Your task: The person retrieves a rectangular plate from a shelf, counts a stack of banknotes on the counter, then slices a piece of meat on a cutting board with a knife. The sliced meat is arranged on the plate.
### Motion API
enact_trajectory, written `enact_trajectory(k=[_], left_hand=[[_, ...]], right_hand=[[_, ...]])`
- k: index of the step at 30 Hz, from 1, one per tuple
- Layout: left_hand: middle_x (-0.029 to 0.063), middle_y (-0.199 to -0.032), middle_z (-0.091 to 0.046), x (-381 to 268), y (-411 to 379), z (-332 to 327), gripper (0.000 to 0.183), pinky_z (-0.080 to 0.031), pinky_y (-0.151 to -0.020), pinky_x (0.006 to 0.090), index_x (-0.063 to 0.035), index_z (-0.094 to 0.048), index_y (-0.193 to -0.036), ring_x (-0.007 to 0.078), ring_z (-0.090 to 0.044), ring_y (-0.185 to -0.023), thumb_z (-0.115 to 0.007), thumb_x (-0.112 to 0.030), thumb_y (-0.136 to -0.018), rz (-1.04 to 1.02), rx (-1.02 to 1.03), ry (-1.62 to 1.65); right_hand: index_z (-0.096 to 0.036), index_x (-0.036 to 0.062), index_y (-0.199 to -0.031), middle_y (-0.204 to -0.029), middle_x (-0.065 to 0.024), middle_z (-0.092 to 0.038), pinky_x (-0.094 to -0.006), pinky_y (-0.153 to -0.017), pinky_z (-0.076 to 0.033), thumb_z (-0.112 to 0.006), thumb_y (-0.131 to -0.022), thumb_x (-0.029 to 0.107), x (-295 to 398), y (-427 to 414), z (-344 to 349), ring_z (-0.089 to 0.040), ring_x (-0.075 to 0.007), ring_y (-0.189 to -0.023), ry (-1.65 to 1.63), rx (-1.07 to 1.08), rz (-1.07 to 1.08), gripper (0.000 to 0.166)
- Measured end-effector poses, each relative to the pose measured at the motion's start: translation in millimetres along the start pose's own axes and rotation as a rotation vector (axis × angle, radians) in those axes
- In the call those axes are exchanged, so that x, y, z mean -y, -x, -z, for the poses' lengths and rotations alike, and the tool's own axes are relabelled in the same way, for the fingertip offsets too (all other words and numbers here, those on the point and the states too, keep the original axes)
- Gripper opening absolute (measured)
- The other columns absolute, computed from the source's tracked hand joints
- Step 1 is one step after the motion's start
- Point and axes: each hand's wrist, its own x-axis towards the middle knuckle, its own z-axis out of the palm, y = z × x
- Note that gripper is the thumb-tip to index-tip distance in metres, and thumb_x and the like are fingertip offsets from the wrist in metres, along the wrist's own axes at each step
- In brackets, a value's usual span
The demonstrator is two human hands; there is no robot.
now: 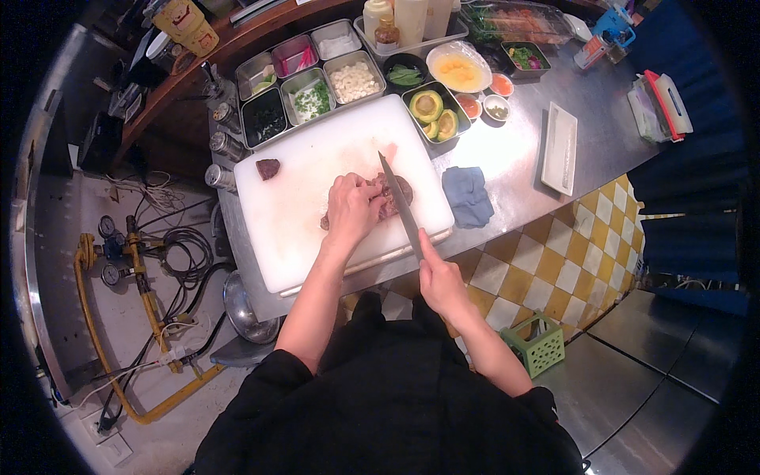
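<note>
A piece of browned meat (389, 205) lies toward the right of a white cutting board (291, 225). My left hand (354, 205) presses down on it with bent fingers and hides part of it. In my right hand (440, 284) is the handle of a long kitchen knife (399, 199). The blade lies across the meat, just right of my left fingertips, its tip pointing away from me. Whether the edge has gone into the meat I cannot tell. A small dark end piece of meat (268, 169) sits apart at the board's upper left.
Metal pans of toppings (357, 77) line the board's far side. Halved avocados (426, 107) and a bowl of egg yolks (460, 66) stand beyond its right corner. A folded blue cloth (467, 197) touches the right side; a white rectangular plate (560, 148) lies farther right. Shakers (225, 145) stand left.
</note>
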Motion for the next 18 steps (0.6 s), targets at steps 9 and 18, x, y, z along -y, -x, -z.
enact_trajectory(k=[9, 18], left_hand=[[0.0112, -0.078, -0.06, 1.8, -2.1, 3.7, 0.025, -0.046, -0.073, 0.0387, -0.0058, -0.076, -0.09, 0.0283, -0.056, -0.08, -0.08, -0.011, -0.066, -0.07, -0.008, -0.001], [0.0105, -0.078, -0.061, 1.2, -2.2, -1.7, 0.02, -0.046, -0.073, 0.0385, -0.0058, -0.076, -0.085, 0.0281, -0.056, -0.079, -0.079, -0.009, -0.066, -0.042, -0.01, 0.018]], right_hand=[[-0.031, 0.0143, -0.149, -0.076, -0.0283, -0.06, -0.0462, -0.067, -0.049, -0.049, -0.09, 0.004, 0.2, 9.0, -4.4, -0.062, -0.0452, -0.074, -0.025, -0.033, -0.009, 0.062], [-0.031, 0.0139, -0.149, -0.071, -0.0287, -0.058, -0.0488, -0.066, -0.048, -0.049, -0.09, 0.004, 4.3, 7.7, -4.0, -0.062, -0.0458, -0.071, -0.027, -0.013, -0.052, 0.062]])
